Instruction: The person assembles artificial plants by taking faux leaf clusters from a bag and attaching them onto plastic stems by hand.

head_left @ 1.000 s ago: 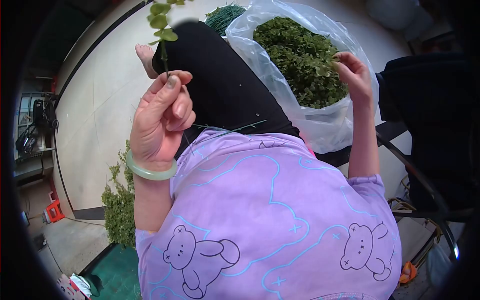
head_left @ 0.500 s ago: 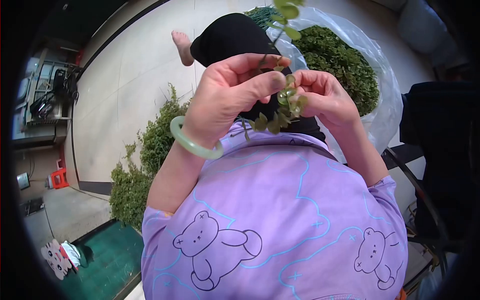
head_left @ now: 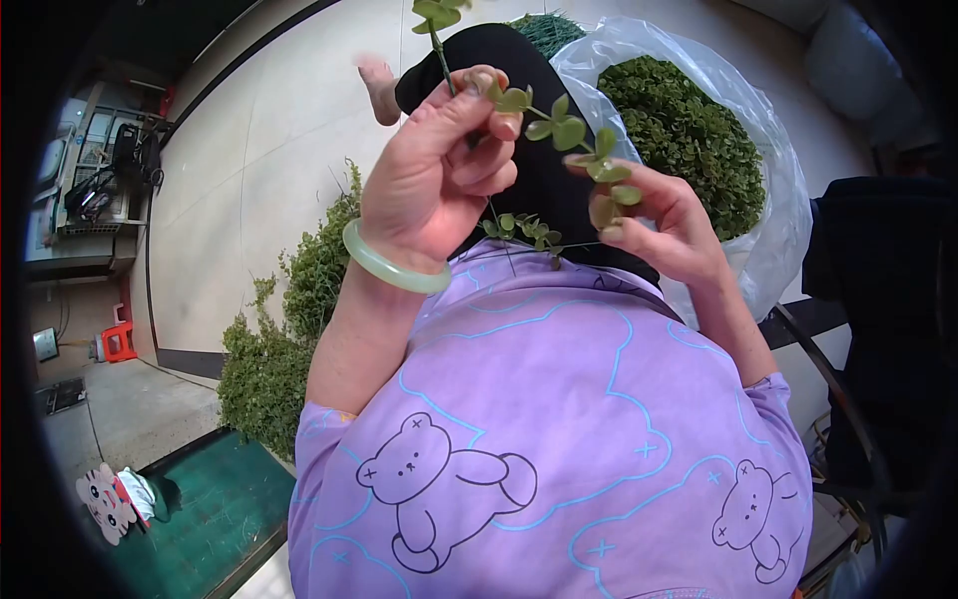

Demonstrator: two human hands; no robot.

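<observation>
Pale tiled floor [head_left: 289, 130]; translucent plastic bag [head_left: 785, 150] full of small-leaved green foliage [head_left: 689, 150]; round-leaved green sprig [head_left: 569, 134] pinched in left hand [head_left: 429, 160], tip [head_left: 625, 196] within loosely curled right hand [head_left: 671, 228], hold unclear.

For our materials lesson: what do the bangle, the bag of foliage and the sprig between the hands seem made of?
Bangle: perhaps jade or glass, polished; pale green, slightly translucent.
Bag: probably thin plastic film; see-through, crinkled, shiny.
Leafy sprig: possibly moulded plastic; smooth, glossy leaves, though a real plant isn't ruled out.
</observation>
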